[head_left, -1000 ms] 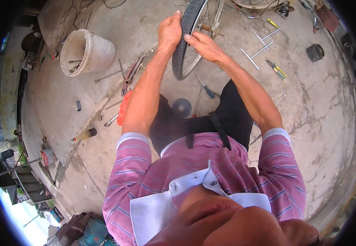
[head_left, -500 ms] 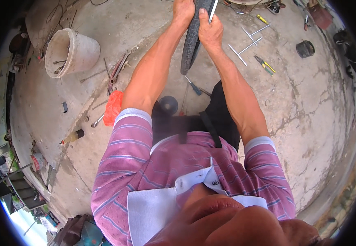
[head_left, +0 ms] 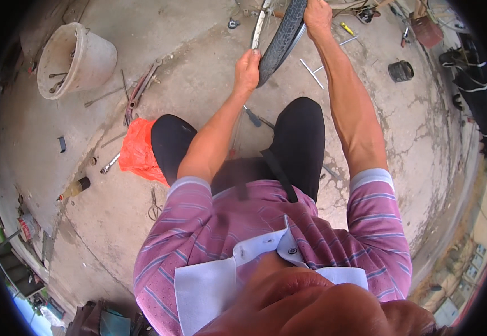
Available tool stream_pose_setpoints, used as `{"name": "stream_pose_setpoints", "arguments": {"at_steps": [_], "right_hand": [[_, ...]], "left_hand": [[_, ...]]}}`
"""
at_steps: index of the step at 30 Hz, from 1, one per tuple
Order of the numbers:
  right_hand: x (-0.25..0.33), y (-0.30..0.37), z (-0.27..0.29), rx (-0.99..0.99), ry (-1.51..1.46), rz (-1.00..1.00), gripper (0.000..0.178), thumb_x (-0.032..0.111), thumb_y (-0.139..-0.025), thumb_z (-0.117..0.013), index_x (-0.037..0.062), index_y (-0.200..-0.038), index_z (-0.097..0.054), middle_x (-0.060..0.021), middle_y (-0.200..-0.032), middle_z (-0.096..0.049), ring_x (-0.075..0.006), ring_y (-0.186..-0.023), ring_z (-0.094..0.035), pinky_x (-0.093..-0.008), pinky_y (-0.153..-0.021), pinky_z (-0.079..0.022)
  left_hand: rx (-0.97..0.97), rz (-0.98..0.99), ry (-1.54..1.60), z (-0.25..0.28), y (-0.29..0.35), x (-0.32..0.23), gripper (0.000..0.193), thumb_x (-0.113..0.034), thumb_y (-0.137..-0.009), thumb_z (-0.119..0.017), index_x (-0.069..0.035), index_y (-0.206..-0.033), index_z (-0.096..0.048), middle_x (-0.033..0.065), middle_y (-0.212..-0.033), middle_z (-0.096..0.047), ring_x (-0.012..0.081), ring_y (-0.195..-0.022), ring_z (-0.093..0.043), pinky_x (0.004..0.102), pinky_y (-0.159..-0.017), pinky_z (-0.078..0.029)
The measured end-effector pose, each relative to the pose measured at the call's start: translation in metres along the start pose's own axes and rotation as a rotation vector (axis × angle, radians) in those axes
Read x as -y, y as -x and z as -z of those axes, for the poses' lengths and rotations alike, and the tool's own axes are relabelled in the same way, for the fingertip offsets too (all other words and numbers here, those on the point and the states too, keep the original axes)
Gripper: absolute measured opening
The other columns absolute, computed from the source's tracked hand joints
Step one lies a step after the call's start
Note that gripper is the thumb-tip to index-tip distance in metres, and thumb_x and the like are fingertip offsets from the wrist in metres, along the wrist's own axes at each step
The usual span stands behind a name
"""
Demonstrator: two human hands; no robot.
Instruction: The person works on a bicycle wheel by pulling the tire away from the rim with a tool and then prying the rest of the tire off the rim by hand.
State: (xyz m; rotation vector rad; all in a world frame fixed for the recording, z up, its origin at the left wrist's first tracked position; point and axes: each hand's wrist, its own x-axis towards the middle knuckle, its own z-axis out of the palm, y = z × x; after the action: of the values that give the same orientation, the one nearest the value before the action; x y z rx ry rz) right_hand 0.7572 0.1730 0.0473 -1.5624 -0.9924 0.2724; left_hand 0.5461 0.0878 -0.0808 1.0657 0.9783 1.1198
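A black treaded bicycle tyre (head_left: 285, 42) is held up over the floor in front of me, cut off by the picture's upper edge. Left of it, across a narrow gap, runs a curved silver wheel rim (head_left: 260, 25). My left hand (head_left: 247, 70) is closed on the rim's lower visible end, close beside the tyre. Higher up, my right hand (head_left: 317, 18) grips the tyre's right side, its fingertips partly hidden. Below the tyre, a screwdriver (head_left: 252, 116) with a dark handle lies on the concrete between my knees.
A white bucket (head_left: 95, 61) holding tools stands at the left. An orange-red bag (head_left: 140, 150) lies by my left knee, near long pliers (head_left: 141, 92) and a bottle (head_left: 75, 189). At the right are a T-handled wrench (head_left: 312, 73), a yellow tool (head_left: 346, 28) and a black tin (head_left: 400, 71).
The tyre has shifted right and now leans, with the silver rim showing on its left. My left hand has come down nearer me; my right hand has moved up and right.
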Motion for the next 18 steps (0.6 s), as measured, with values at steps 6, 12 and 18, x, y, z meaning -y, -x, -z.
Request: {"name": "stream_pose_setpoints", "arguments": {"at_steps": [6, 12, 18], "right_hand": [[0.006, -0.003, -0.02, 0.054, 0.024, 0.038, 0.07, 0.058, -0.103, -0.052, -0.0082, -0.11, -0.071, -0.0212, -0.096, -0.073, -0.0284, -0.094, -0.066, -0.0427, -0.091, -0.049], [0.048, -0.012, -0.017, 0.053, 0.109, 0.025, 0.069, 0.059, -0.101, -0.055, -0.0073, -0.116, -0.07, -0.0262, -0.108, -0.072, -0.0343, -0.107, -0.068, -0.0432, -0.095, -0.05], [0.097, 0.054, -0.006, 0.1, 0.06, 0.072, 0.049, 0.038, -0.097, -0.069, -0.0077, -0.113, -0.066, -0.024, -0.105, -0.073, -0.0321, -0.101, -0.071, -0.0412, -0.092, -0.053]], "left_hand": [[-0.049, -0.283, -0.335, 0.004, -0.002, -0.011, 0.045, -0.042, -0.105, -0.054, 0.0, -0.091, -0.06, 0.0113, -0.072, -0.056, 0.0178, -0.071, -0.048, 0.0368, -0.067, -0.045], [-0.059, -0.099, -0.26, -0.013, -0.007, -0.052, 0.046, -0.041, -0.105, -0.055, 0.001, -0.089, -0.066, 0.0114, -0.069, -0.057, 0.0177, -0.068, -0.052, 0.0391, -0.064, -0.044], [0.01, 0.124, 0.067, -0.016, -0.034, -0.19, 0.057, -0.048, -0.103, -0.056, 0.005, -0.09, -0.069, 0.0088, -0.078, -0.066, 0.0171, -0.071, -0.057, 0.0407, -0.066, -0.048]]}}
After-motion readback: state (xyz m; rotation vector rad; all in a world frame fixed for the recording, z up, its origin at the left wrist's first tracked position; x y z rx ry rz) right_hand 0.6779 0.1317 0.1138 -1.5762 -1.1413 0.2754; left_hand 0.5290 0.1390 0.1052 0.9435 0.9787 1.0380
